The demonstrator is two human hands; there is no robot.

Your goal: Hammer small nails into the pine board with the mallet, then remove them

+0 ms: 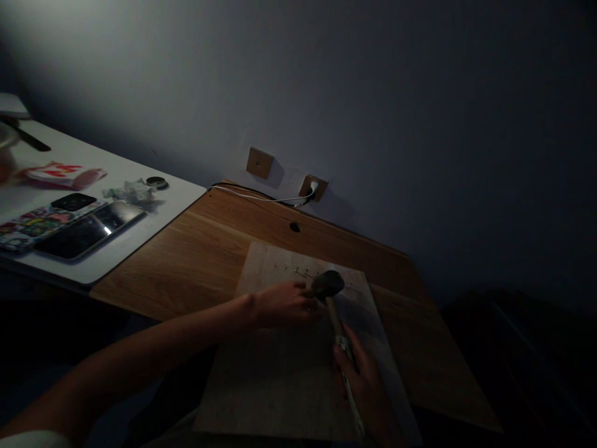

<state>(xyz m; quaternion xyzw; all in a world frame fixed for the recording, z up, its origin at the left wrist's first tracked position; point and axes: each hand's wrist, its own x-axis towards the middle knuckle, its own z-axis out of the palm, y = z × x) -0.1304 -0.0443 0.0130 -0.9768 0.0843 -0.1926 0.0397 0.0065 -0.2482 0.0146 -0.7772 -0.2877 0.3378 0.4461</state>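
Note:
My right hand (364, 376) is wrapped round the wooden handle of a hammer (328, 284) with a dark, rounded head. The handle has some wrapping near my fingers and slants down toward me. Just left of the hammer head, my left hand (289, 305) rests low over a pale wooden board (280, 373), its fingers curled together. Whatever those fingertips pinch is hidden by the head and the dim light. Along the board's far part runs a row of small dark marks and thin nails (297, 270), some sticking up.
Under the board lies a brown wooden table (177, 267) against the wall. A white table (135, 242) on the left bears a phone (91, 230), a crumpled wrapper (133, 191), a red-and-white packet (65, 174) and a small round lid (157, 182). Cables (261, 196) run to a wall socket (313, 187).

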